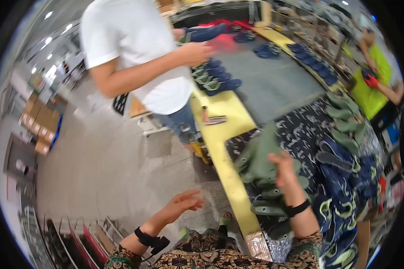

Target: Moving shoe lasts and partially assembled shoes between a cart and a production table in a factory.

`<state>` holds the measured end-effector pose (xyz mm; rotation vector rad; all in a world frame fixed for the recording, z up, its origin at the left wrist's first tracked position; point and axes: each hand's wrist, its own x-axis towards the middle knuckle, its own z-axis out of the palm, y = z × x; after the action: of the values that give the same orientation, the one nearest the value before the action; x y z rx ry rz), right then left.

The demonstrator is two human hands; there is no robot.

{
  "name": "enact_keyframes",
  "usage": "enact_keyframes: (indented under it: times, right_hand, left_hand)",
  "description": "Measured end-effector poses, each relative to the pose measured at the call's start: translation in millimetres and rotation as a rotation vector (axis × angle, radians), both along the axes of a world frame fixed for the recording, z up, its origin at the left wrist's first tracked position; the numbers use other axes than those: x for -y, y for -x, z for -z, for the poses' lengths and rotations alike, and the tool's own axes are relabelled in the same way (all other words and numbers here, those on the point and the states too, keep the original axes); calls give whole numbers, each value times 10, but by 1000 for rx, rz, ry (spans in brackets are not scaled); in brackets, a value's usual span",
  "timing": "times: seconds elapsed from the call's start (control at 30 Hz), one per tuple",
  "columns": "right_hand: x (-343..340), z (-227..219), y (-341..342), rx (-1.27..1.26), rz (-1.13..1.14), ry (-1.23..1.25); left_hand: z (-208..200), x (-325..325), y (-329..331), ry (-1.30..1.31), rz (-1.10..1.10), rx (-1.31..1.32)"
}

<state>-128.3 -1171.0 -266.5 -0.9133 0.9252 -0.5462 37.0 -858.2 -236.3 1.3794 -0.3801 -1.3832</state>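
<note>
Right hand [283,169] raised over tabletop [220,134], fingers closed on green sandal [260,157]. Left hand [182,204] open, fingers spread, held left above floor [103,166], empty.

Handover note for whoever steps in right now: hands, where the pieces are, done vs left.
Left hand: open, empty, off the table above the floor.
Right hand: on the green shoe pieces stacked near the yellow table edge.
More green pieces and navy pieces lie to the right.
Done: cannot tell.
Left: the stack under the right hand, apparently.
</note>
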Motion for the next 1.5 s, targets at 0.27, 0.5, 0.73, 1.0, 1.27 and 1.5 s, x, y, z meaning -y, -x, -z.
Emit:
enact_keyframes:
  times: [0.27,0.5,0.73,1.0,1.27,1.5]
  right_hand:
    - [1859,1072,187,-638,-110,476]
    - [1076,588,209,-1025,-254,1669]
    - [-2010,-18,-836,-422,-1034,677]
    - [-4977,766,-2031,136,-2004,1138]
    - [-6379,670,-2582,-172,-2356,838]
    - [-7187,937,-3265,-12,-2539,812]
  left_hand:
    - [334,-1632,248,-148,-430,-142]
    - [486,-2649,442,-37,-540,-12]
    - [747,-4006,640,-41,-887,-87]
    - [597,-5734,986,-180,-1084,170]
    - [-79,-7762,980,-611,-1472,808]
    - [-254,-9232,567,-1223,-1894,736]
